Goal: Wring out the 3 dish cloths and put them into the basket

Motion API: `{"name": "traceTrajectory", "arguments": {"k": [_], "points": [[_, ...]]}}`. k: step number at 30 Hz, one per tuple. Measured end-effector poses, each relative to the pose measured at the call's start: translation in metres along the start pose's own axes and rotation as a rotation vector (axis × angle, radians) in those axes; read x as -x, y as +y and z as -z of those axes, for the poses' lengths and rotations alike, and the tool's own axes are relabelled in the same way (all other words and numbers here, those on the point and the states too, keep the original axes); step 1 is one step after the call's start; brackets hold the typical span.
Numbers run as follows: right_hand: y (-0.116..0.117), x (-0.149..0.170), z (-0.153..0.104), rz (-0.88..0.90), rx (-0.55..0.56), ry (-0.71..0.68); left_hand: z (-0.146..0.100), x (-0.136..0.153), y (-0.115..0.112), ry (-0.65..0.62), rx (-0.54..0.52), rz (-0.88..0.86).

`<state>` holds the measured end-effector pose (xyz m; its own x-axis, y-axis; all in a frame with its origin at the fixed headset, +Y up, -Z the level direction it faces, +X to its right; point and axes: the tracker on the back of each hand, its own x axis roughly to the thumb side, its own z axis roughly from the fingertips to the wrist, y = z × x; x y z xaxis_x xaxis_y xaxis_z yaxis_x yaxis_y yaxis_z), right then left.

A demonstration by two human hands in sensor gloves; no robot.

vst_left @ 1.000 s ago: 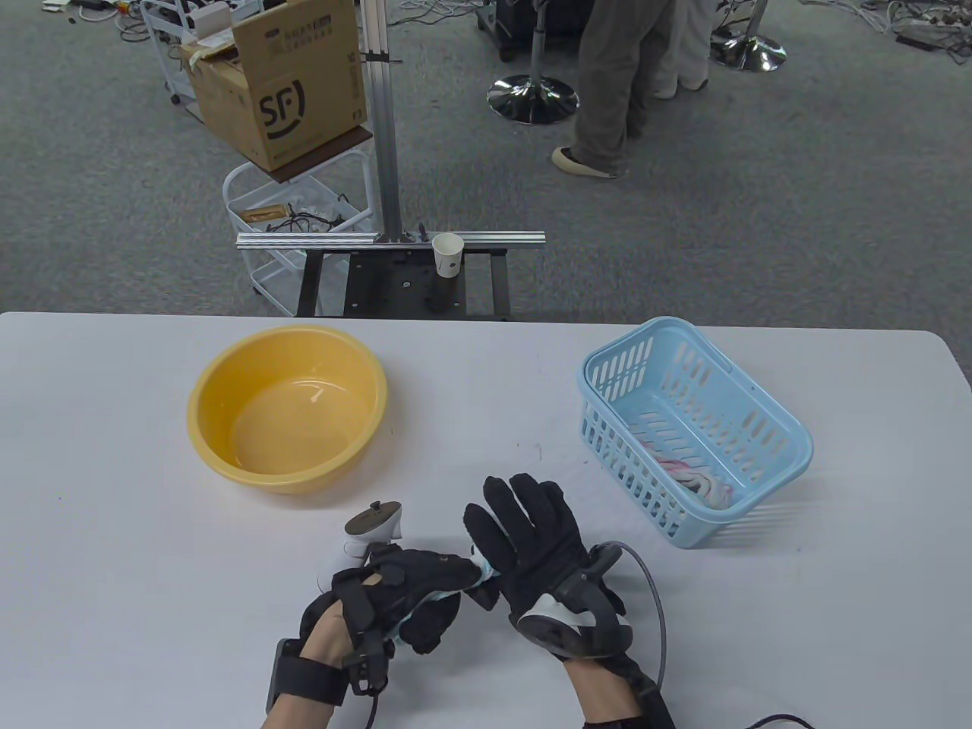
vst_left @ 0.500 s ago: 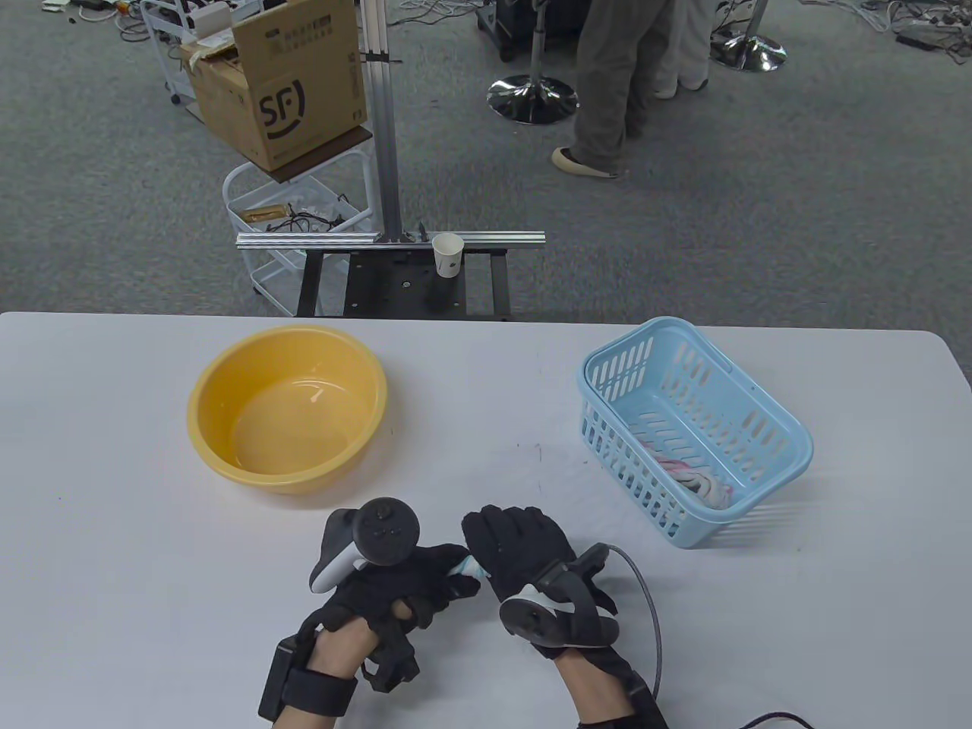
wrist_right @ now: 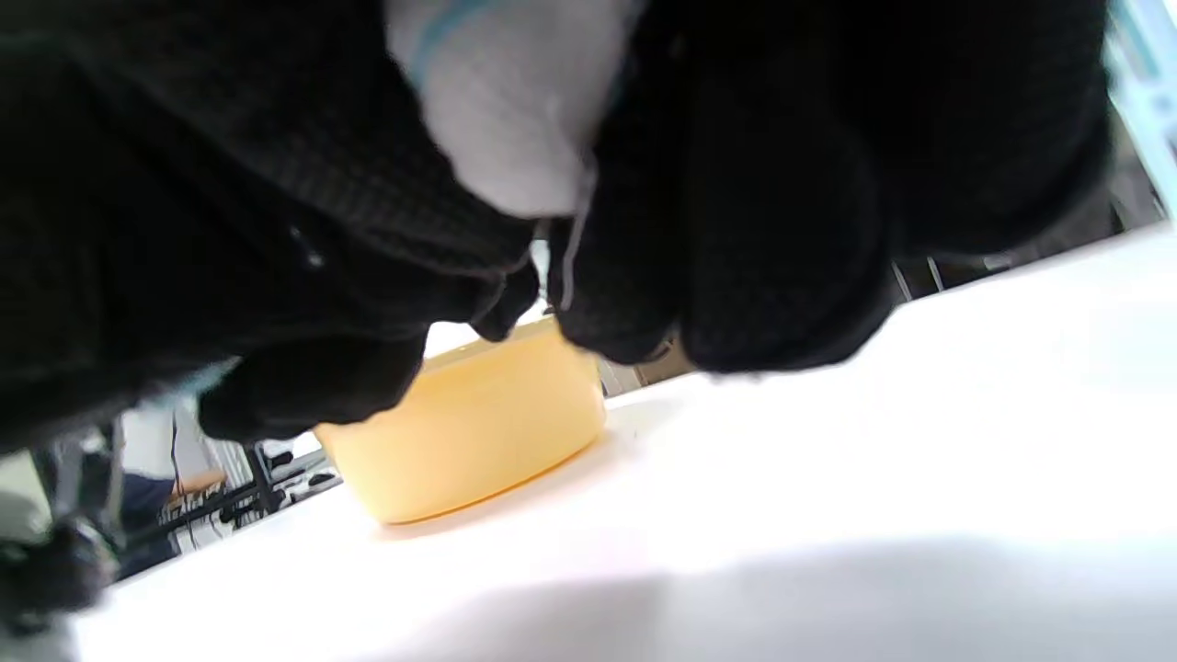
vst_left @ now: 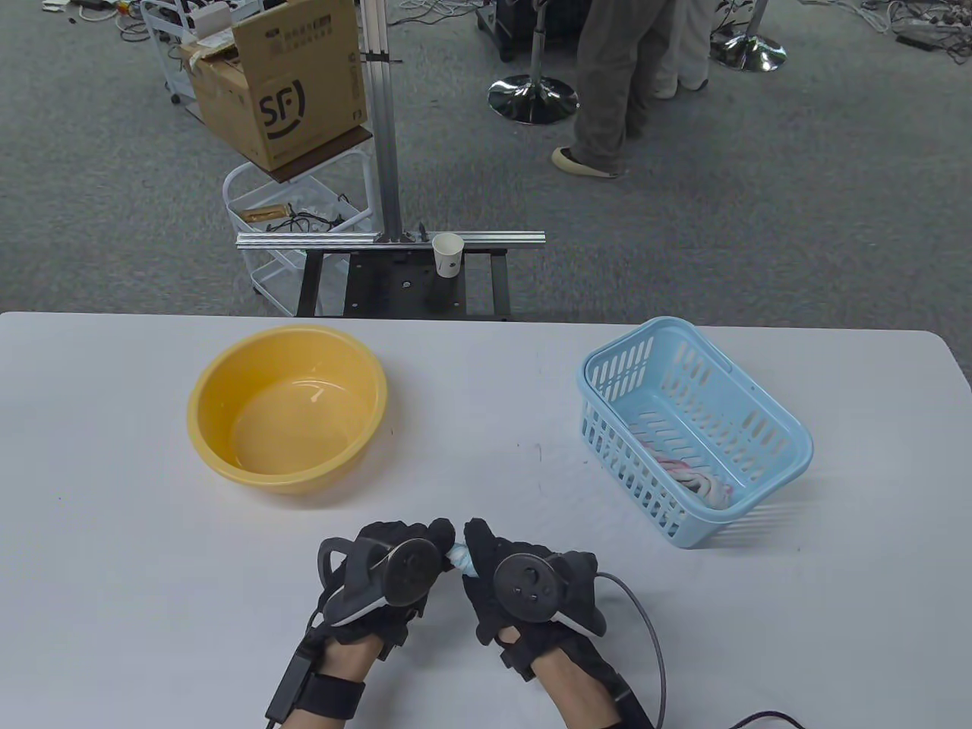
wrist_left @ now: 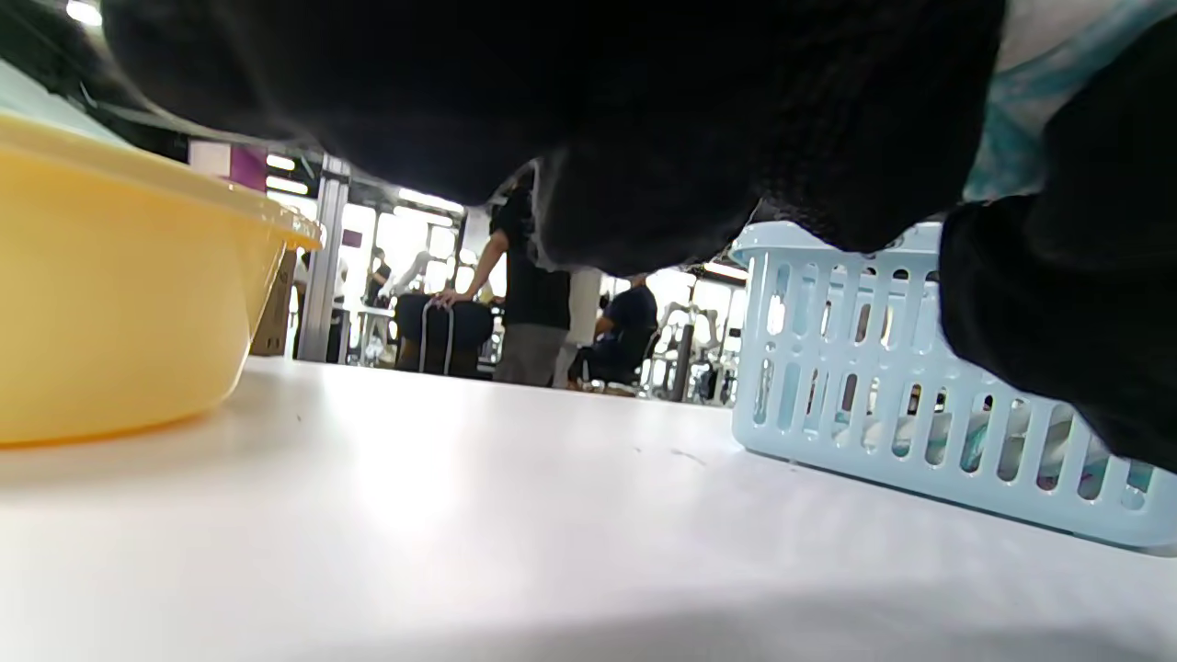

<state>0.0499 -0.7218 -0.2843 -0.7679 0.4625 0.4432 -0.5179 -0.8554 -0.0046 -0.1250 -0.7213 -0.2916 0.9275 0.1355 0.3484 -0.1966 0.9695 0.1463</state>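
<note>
Both gloved hands grip one rolled white-and-light-blue dish cloth [vst_left: 459, 560] above the table's near middle. My left hand [vst_left: 387, 569] holds its left end and my right hand [vst_left: 524, 581] its right end, knuckles up, fists nearly touching. Only a short bit of cloth shows between them; in the right wrist view the cloth [wrist_right: 515, 101] bulges out of the curled fingers. The light blue basket [vst_left: 790, 448] stands at the right, tilted, with a twisted pink-and-white cloth [vst_left: 695, 474] inside. The yellow basin [vst_left: 209, 395] sits at the left.
Bare white table [vst_left: 114, 569] surrounds the hands. A cable [vst_left: 653, 630] trails from my right wrist to the near edge. Beyond the far edge are a metal frame with a paper cup [vst_left: 447, 254], a cardboard box [vst_left: 281, 83] and a standing person's legs [vst_left: 607, 83].
My right hand went from open over the cloth to gripping its end. Both wrists have rolled so the trackers face up, and the fists have drawn together, twisting the cloth.
</note>
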Motion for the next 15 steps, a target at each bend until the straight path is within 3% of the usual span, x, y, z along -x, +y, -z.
{"name": "traceTrajectory", "arguments": {"k": [5,15], "points": [[0.006,0.016,0.001,0.31,-0.098,0.139,-0.001,-0.003,0.002,-0.025,-0.027,0.013],[0.021,0.039,0.0,0.694,-0.329,0.296,-0.004,-0.012,0.005,-0.091,-0.042,0.051]]}}
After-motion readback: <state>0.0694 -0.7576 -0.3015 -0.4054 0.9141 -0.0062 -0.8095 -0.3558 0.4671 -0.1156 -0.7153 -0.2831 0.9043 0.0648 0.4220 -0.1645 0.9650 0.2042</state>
